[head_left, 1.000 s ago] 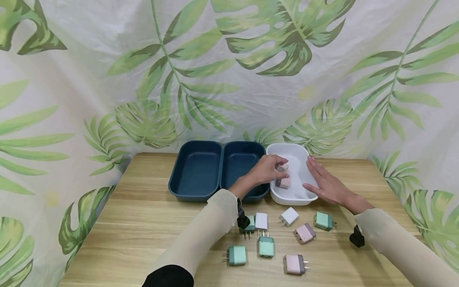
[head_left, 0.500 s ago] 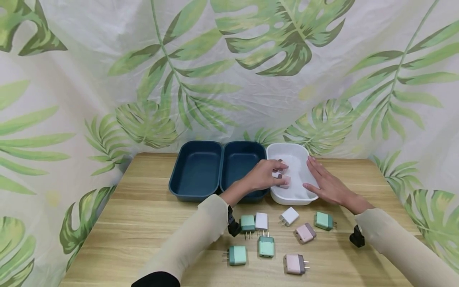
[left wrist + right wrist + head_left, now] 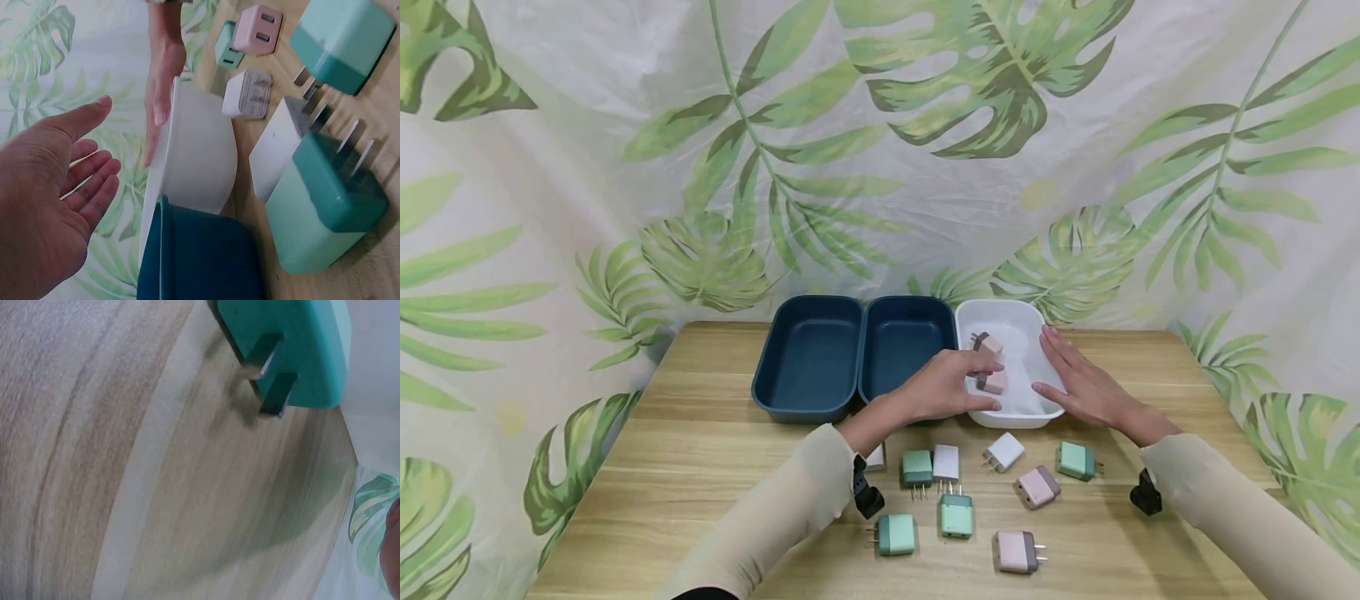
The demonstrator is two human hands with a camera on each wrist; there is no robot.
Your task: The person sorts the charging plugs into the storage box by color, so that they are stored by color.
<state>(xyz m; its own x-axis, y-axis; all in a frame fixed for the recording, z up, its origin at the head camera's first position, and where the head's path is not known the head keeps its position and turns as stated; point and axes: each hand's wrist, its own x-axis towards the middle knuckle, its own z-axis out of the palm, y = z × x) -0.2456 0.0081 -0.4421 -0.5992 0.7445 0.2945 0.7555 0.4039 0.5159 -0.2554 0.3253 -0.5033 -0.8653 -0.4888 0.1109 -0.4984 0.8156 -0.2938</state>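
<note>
- Several loose chargers (image 3: 957, 516) dot the tabletop (image 3: 685, 467), nearer than the white tray (image 3: 1007, 312).
- Left hand (image 3: 936, 388) has drawn back across the tray's near-left rim, its grip loosely open, empty; the pink pair (image 3: 992, 345) seems set down.
- That pair lies inside the tray, at and beyond the fingertips; contact is unclear.
- Right hand (image 3: 1093, 390), straight-fingered, touches the tray's right rim.

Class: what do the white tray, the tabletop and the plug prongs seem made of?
White tray: probably plastic, smooth, judging by its rounded, even-coloured wall. Tabletop: wood or wood-look laminate, fairly matte, as streaky grain shows. Plug prongs: likely metal, shiny, since their flat blades catch light.
</note>
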